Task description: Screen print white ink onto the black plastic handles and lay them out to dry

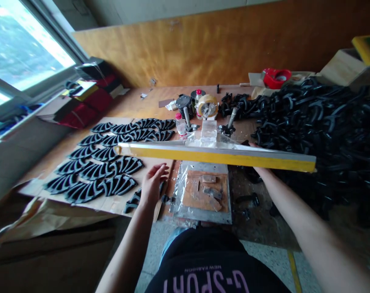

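Note:
My left hand (156, 176) hovers at the right edge of the cardboard sheet (154, 142), fingers loosely bent and apart, with nothing visible in it. Curved black parts (114, 167) lie in overlapping rows on that sheet, and a few loose ones (134, 200) lie just under my left wrist. A long yellow-and-grey bar (215, 156) crosses in front of me above a metal plate (200, 217). Behind the bar's right half, my right hand (262, 171) reaches beside the big heap of black parts (313, 122); its fingers are hidden.
Two metal posts (231, 118) stand behind the bar. Further back are pink-capped bottles (180, 125), a tape roll (207, 106) and a red tape dispenser (276, 78). Boxes (77, 114) sit by the window. Small scraps (212, 191) lie on the plate's wooden board.

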A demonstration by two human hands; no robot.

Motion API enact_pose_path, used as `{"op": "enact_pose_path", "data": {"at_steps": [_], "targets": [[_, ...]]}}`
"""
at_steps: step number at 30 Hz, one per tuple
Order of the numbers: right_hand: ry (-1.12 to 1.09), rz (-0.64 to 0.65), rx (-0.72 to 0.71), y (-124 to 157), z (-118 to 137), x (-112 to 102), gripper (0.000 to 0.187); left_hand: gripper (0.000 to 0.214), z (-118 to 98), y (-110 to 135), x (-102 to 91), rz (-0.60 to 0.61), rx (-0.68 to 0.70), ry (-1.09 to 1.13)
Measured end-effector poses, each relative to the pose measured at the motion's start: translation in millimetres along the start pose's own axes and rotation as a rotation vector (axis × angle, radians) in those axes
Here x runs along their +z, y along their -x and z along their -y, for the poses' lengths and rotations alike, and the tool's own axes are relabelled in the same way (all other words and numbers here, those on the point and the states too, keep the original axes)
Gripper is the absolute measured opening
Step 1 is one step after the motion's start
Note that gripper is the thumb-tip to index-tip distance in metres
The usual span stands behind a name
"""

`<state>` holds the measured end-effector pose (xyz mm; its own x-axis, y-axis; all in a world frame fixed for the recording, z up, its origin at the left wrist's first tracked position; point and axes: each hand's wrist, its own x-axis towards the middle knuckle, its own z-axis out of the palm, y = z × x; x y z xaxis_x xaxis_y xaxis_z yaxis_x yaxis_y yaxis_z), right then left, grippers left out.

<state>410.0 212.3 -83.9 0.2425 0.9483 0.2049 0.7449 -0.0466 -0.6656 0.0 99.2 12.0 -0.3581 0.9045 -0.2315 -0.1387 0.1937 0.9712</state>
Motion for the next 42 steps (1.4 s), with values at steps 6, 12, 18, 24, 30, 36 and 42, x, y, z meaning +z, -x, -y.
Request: {"op": "enact_pose_path", "data": {"at_steps": [6, 12, 18, 24, 30, 36, 42], "targets": [[0.167, 0.278, -0.44, 103, 48, 12, 0.033, 0.022, -62, -5, 19.5, 0.089, 0.258, 0.184], [0.261, 0.421, -0.68, 164, 107, 59, 0.024, 0.023, -80, -9, 37.7, 0.141, 0.329, 0.133], [0.291, 0.447, -0.616, 164, 103, 47, 0.03, 0.032, -73, -6, 25.0, 0.252, 0.326, 0.072], [0.08, 0.342, -0.574, 161, 129, 37, 0.029, 0.045, -32, 13, -16.9, 0.257, 0.263, -0.087], [-0.127, 0.526, -0.674, 178, 203, 88, 0.025, 0.031, 89, 41, -109.4, -0.018, 0.223, -0.749], [0.031, 0.85, -0.681, 202, 264, 184, 0.021, 0.04, 143, 51, -165.3, -0.286, 0.214, -1.159], [0.232, 0.915, -0.711, 217, 275, 241, 0.024, 0.046, 148, 39, -164.7, -0.263, 0.186, -1.259]]}}
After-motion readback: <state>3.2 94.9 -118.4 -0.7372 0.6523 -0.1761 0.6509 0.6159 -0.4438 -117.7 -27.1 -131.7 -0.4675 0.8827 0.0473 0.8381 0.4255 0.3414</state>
